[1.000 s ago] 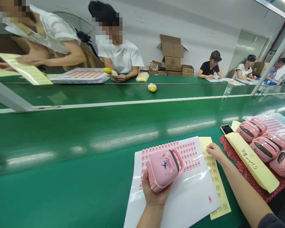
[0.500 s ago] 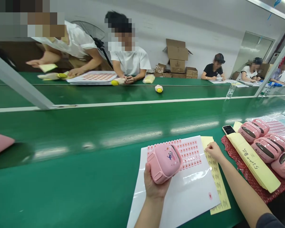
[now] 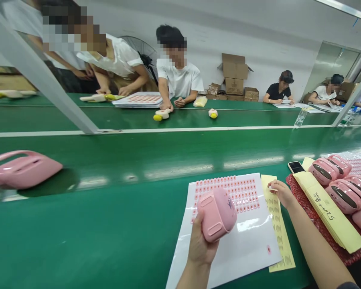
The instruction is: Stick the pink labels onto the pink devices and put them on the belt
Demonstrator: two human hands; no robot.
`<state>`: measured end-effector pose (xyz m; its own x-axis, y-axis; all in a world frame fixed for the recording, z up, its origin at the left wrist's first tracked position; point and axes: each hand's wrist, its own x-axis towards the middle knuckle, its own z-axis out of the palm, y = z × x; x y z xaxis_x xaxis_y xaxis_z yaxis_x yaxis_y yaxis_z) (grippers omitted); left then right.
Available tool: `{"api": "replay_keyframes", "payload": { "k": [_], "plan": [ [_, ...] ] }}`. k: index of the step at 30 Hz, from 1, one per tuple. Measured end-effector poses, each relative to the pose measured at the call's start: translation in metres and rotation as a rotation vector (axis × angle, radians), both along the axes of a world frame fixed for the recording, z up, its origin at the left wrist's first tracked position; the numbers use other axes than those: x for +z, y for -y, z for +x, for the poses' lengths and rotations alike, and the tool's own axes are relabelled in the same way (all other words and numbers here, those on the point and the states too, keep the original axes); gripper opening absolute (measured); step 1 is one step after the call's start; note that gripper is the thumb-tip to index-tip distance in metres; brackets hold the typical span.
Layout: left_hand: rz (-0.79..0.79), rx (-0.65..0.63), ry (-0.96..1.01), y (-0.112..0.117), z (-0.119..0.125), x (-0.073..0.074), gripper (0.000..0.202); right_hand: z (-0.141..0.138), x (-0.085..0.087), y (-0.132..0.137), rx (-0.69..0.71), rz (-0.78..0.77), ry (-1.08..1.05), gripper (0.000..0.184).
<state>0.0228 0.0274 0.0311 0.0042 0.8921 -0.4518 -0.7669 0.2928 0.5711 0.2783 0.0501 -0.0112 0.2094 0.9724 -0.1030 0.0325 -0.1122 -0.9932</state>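
Your left hand (image 3: 202,245) supports the pink case (image 3: 214,218) above the white sheet (image 3: 237,257). The grip is closed around the case's lower end, thumb along the near side; the remaining fingers are largely hidden behind it. The case is tilted, its ribbed side toward you and part of a dark printed figure visible at the right. Beyond it, rows of small red-centred stickers (image 3: 246,195) occupy the upper part of the sheet; a single sticker (image 3: 268,249) lies near the lower right corner.

Your right hand (image 3: 283,194) is above the upper end of the yellow sheet (image 3: 278,228), its grip narrow, a small pale piece (image 3: 271,188) between the fingertips. The yellow sheet lies partly under the white one on the green tabletop (image 3: 108,245).

To your right, a folded yellow paper (image 3: 327,212) with handwriting and several pink cases (image 3: 347,196) rest on a red mat (image 3: 299,196), beside a phone (image 3: 296,167). At far left is a pink handled item (image 3: 30,171), cut by the frame edge. Co-workers (image 3: 180,82) sit or lean opposite.
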Motion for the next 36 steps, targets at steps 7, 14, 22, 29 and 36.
{"api": "replay_keyframes", "payload": {
  "k": [7,14,22,29,36],
  "plan": [
    [0.188,-0.156,-0.244,0.011,0.015,-0.004,0.064,-0.057,0.074,0.032,0.351,0.132,0.006,0.019],
    [0.246,-0.167,-0.281,0.015,0.02,-0.003,0.07,-0.089,0.09,0.034,0.465,0.124,0.272,0.005],
    [0.258,-0.131,-0.317,0.012,0.02,-0.016,0.069,-0.093,0.091,0.035,0.48,0.11,0.343,0.007],
    [0.277,-0.117,-0.313,0.012,0.019,-0.019,0.062,-0.096,0.092,0.035,0.468,0.131,0.371,0.012],
    [0.256,-0.13,-0.279,0.015,0.016,-0.006,0.066,-0.1,0.09,0.034,0.441,0.169,0.393,0.014]
  ]
}}
